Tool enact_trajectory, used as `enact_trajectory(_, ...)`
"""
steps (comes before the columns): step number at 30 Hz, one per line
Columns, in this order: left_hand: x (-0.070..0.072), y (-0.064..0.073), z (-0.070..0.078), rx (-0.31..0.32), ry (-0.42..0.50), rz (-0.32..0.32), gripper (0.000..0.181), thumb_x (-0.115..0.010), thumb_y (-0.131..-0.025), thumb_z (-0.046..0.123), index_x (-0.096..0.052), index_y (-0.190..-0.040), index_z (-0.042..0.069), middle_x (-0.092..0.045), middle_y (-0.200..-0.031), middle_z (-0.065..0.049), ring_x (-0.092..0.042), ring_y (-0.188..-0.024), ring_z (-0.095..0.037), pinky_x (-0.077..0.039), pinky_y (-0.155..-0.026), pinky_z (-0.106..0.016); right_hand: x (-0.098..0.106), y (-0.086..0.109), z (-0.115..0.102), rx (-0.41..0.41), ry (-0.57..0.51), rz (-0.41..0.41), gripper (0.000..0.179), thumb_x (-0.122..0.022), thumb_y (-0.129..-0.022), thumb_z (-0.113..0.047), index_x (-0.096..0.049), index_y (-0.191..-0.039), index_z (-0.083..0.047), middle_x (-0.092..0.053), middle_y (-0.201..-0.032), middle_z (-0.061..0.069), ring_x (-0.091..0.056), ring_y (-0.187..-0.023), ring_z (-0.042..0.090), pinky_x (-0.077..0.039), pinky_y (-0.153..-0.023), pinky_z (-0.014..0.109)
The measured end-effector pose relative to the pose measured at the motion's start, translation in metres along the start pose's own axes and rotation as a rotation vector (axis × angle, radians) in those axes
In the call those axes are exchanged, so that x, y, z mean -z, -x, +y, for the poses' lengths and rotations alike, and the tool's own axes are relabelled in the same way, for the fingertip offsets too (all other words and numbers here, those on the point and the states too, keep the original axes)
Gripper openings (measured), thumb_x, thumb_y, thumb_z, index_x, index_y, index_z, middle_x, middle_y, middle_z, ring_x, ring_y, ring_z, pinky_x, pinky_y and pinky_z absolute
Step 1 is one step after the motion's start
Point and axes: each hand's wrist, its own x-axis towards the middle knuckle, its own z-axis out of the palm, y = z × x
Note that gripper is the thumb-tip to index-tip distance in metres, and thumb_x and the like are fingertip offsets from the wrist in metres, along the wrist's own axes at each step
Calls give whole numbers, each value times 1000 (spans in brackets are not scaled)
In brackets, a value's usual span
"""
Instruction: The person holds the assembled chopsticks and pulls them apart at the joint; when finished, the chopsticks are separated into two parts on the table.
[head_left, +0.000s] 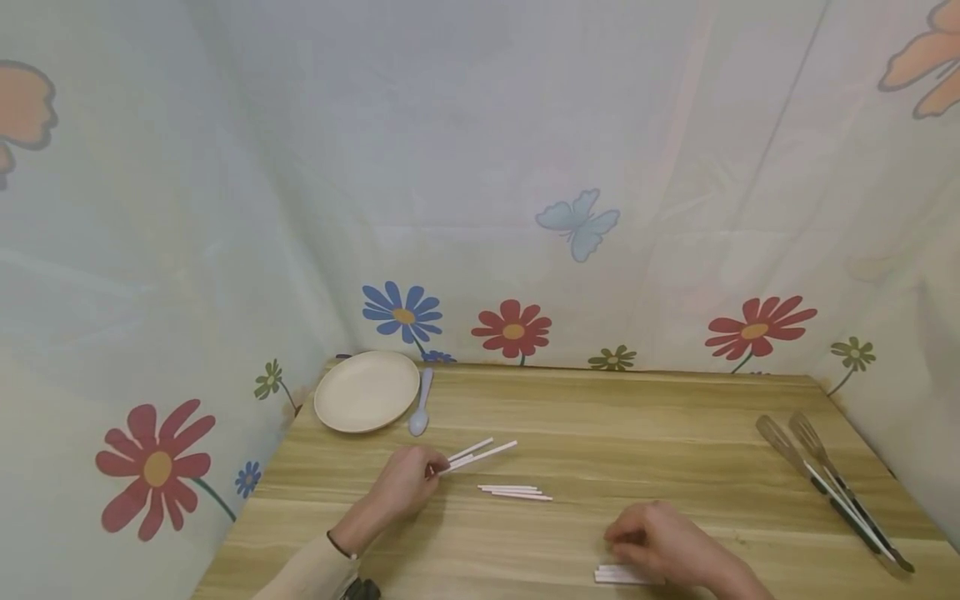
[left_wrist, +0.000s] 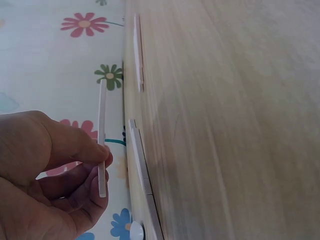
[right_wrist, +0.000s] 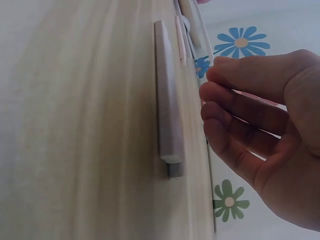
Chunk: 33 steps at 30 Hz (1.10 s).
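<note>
My left hand (head_left: 405,483) pinches a thin white stick (left_wrist: 102,120) between thumb and fingers, held above the table. Other white sticks (left_wrist: 140,157) lie beneath it on the tabletop. A second group of sticks (head_left: 516,492) rests a little to the right of that hand, roughly side by side. Over a third group of sticks (head_left: 622,574) near the front edge hovers my right hand (head_left: 663,542), covering part of them in the head view. Its fingers are loosely bent with nothing between them, apart from the sticks (right_wrist: 167,95) in the right wrist view.
At the back left of the wooden table (head_left: 600,433) are a cream plate (head_left: 367,392) and a pale lavender spoon (head_left: 422,408). A slotted turner (head_left: 780,442) and a serving fork (head_left: 813,437) lie at the right. A flowered curtain (head_left: 450,167) surrounds the table's back and sides.
</note>
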Motion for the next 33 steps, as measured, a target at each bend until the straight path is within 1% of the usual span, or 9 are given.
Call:
enact_trajectory(5,0,-1,3,-12,8,-7,23,-67,-72,-5,-76,-89,8,-67,-76,1,-54,-65,-7,-44,-57,-20,5,-6,-4,-58,-24,-9,10,-72,-86,-12,-76,-95,-12,-73,-92,-5,-61,-80,-2,-52,-63,21)
enact_trajectory(8,1,-2,5,-5,18,-19,23,-66,-73,-5,-75,-90,8,-65,-77,1,-53,-66,-7,-44,-57,-21,8,-9,-5,-38,-32,12,11,-72,-85,-9,-75,-96,-9,-73,-89,-2,-57,-77,-5,-51,-61,21)
enact_trajectory(12,2,-3,10,-13,22,-18,24,-66,-72,-4,-76,-91,8,-64,-77,1,-53,-66,-7,-44,-57,-21,10,-13,-5,34,-7,83,13,-73,-82,-4,-75,-94,-8,-71,-84,-2,-55,-74,-7,-51,-59,20)
enact_trajectory(15,2,-4,12,-31,18,-12,23,-67,-72,-4,-76,-90,8,-63,-76,2,-52,-66,-7,-44,-57,-21,12,-16,-7,36,2,103,13,-73,-82,-5,-75,-94,-9,-71,-85,-3,-56,-75,-7,-51,-60,21)
enact_trajectory(18,2,-6,14,-49,15,-10,23,-67,-72,-4,-76,-89,8,-64,-76,2,-53,-66,-7,-44,-58,-20,15,-19,-9,13,-1,99,11,-72,-85,-8,-75,-95,-9,-72,-87,-3,-57,-76,-6,-52,-62,22)
enact_trajectory(21,1,-9,17,-62,10,-17,22,-67,-73,-3,-76,-90,8,-65,-77,2,-54,-67,-7,-45,-59,-20,17,-23,-11,-31,-10,92,11,-71,-86,-10,-75,-97,-9,-73,-89,-2,-58,-78,-5,-53,-64,23)
enact_trajectory(25,0,-12,20,-80,3,-23,21,-68,-74,-2,-76,-91,9,-65,-78,3,-54,-69,-7,-46,-60,-20,19,-28,-13,-63,-14,104,11,-71,-87,-11,-75,-97,-12,-73,-91,-1,-59,-80,-4,-55,-67,25)
enact_trajectory(29,0,-15,22,-117,-4,-19,20,-69,-74,-1,-77,-89,10,-66,-78,1,-54,-68,-6,-46,-60,-20,22,-32,-16,-31,7,138,10,-72,-87,-13,-75,-96,-16,-72,-91,-2,-59,-80,-3,-55,-67,27)
enact_trajectory(33,-1,-17,26,-130,6,-33,19,-69,-74,0,-77,-89,10,-67,-78,0,-54,-68,-5,-45,-60,-19,23,-36,-18,2,29,174,8,-72,-88,-17,-74,-96,-18,-72,-91,-4,-60,-80,-1,-55,-67,27)
